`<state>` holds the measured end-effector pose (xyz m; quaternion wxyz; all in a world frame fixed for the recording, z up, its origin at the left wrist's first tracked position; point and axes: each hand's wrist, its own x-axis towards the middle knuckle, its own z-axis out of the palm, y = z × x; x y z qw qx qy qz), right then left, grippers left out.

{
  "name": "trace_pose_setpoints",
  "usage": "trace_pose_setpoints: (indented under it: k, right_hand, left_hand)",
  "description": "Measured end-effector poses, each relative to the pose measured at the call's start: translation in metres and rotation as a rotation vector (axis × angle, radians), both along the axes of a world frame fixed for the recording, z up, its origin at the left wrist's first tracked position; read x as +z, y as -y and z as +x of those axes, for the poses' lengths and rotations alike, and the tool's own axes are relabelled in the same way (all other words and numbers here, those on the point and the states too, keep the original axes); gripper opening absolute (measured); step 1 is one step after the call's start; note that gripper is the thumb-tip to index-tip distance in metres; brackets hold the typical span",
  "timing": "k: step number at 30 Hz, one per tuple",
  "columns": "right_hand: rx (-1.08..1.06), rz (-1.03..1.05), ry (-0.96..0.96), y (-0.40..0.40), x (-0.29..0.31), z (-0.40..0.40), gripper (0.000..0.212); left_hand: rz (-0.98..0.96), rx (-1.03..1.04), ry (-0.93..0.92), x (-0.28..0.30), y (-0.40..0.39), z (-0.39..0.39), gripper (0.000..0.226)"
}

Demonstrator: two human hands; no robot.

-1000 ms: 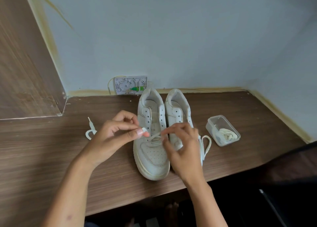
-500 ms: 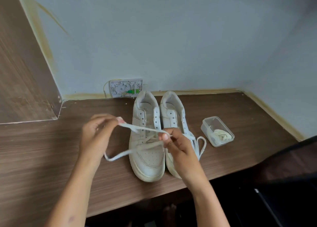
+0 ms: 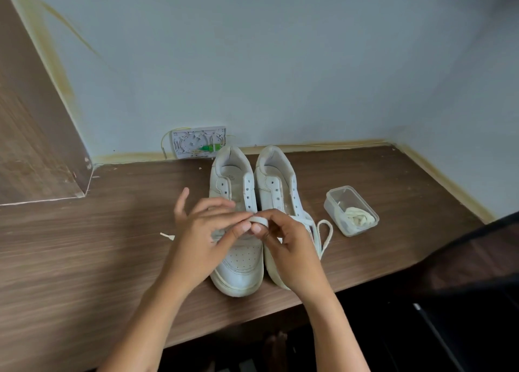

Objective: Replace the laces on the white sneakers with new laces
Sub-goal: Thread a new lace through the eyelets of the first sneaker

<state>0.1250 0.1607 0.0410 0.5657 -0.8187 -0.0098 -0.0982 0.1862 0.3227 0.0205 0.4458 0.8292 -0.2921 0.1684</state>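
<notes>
Both hands have drawn together since the earlier frame: left hand (image 3: 206, 232) and right hand (image 3: 289, 238) pinch a white lace (image 3: 259, 220) between fingertips above the left sneaker (image 3: 238, 262). Right sneaker (image 3: 276, 186) stands beside it; further laces (image 3: 359, 218) lie in a clear box (image 3: 334, 203) on the wooden desk (image 3: 84, 259).
</notes>
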Motion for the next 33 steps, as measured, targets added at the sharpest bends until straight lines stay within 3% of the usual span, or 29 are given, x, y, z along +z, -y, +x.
trace_pose_setpoints:
  k: [3,7,12,21,24,27,30,33]
  right_hand:
    - [0.008,0.032,-0.036,0.007,0.001,0.000,0.011]
    - [0.008,0.058,-0.079,0.026,0.006,-0.003,0.010]
    - [0.023,-0.058,-0.122,0.043,0.007,-0.007,0.004]
    - [-0.025,-0.145,-0.169,0.063,0.009,-0.013,0.005]
    - [-0.139,-0.183,-0.085,0.063,0.009,-0.013,0.007]
    - [-0.193,-0.223,0.024,0.048,0.010,-0.009,0.002]
    - [-0.129,-0.200,0.127,0.020,0.011,-0.005,0.001]
    - [-0.054,-0.129,0.155,0.000,0.011,-0.001,0.005]
  left_hand:
    - [-0.030,0.050,0.040,-0.004,-0.002,0.004,0.025]
    - [-0.051,0.366,0.044,0.004,-0.023,0.014,0.020]
    - [-0.016,0.649,-0.059,0.008,-0.041,0.018,0.018]
    - [-0.013,0.894,-0.275,0.000,-0.074,0.031,0.013]
    - [0.050,0.827,-0.322,0.000,-0.073,0.032,0.023]
    - [0.064,0.507,-0.104,0.008,-0.055,0.028,0.042]
    - [-0.008,0.119,0.043,0.012,-0.020,0.012,0.034]
    - [-0.020,-0.005,0.113,-0.002,0.004,0.004,0.027]
